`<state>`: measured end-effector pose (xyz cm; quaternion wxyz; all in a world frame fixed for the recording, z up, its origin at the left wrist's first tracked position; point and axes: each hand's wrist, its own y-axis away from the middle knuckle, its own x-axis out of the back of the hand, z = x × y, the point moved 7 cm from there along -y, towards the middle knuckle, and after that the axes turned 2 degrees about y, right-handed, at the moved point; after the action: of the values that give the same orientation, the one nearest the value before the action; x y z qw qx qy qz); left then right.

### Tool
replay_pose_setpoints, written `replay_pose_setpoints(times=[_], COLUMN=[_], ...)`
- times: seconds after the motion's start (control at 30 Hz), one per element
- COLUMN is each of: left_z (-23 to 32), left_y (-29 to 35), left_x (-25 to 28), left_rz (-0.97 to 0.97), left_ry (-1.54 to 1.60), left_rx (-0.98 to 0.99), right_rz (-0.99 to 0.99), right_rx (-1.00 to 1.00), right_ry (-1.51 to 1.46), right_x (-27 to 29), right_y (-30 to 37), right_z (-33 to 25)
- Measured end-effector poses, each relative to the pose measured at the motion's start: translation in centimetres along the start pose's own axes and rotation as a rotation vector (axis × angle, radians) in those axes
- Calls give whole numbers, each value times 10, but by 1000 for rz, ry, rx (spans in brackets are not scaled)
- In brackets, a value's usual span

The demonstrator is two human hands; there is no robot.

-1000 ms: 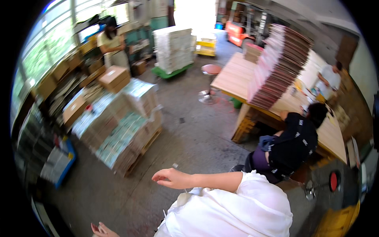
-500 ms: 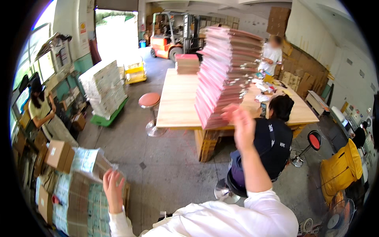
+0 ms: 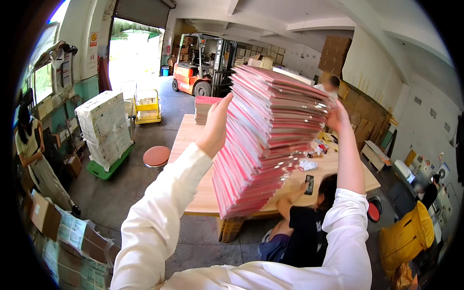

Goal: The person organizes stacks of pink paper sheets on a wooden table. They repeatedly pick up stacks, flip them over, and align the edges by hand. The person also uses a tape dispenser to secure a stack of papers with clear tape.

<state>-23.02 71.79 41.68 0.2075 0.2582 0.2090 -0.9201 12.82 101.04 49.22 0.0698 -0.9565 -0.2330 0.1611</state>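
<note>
A tall, leaning stack of thin pink-and-white flat packets [image 3: 270, 140], glossy as if in clear plastic, rises from the near edge of a light wooden table [image 3: 193, 186]. Against the upper left side of the stack rests my left hand [image 3: 216, 124], its fingers extended upward along the edges. My right hand [image 3: 338, 117] is at the opposite upper side, fingers curled onto the packets' edges; their tips are partly hidden. A shorter pile of similar packets [image 3: 204, 110] sits farther back on the table's left.
Right of the stack, a seated person [image 3: 309, 227] holds a phone [image 3: 309, 184] close to the table. A round stool [image 3: 156, 156] stands left of it. Wrapped cartons [image 3: 79, 241] fill the lower left, a yellow bag [image 3: 406, 237] the right. Farther back is an orange forklift [image 3: 193, 72].
Both my hands have moved up and forward, from apart to either side of the tall stack. The stack now appears nearer, and the view has shifted.
</note>
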Motion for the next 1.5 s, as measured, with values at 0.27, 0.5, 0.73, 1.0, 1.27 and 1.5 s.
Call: replay_pose_setpoints(times=[0.27, 0.5, 0.73, 1.0, 1.27, 1.5], left_z=[-33, -29, -12, 8, 38, 78], left_y=[-106, -110, -119, -116, -127, -114], left_x=[-74, -96, -94, -99, -100, -82], left_rz=[-266, -239, -266, -251, -339, -637], left_ry=[126, 334, 297, 277, 296, 313], left_rx=[36, -53, -169, -142, -344, -446], right_rz=[88, -446, -802, -979, -794, -753], right_rx=[22, 1, -69, -88, 329, 409], right_ry=[74, -214, -393, -468, -379, -388], right_x=[-28, -84, -133, -156, -145, -161], right_y=[-87, -85, -61, -38, -25, 3], right_z=[36, 20, 20, 13, -30, -42])
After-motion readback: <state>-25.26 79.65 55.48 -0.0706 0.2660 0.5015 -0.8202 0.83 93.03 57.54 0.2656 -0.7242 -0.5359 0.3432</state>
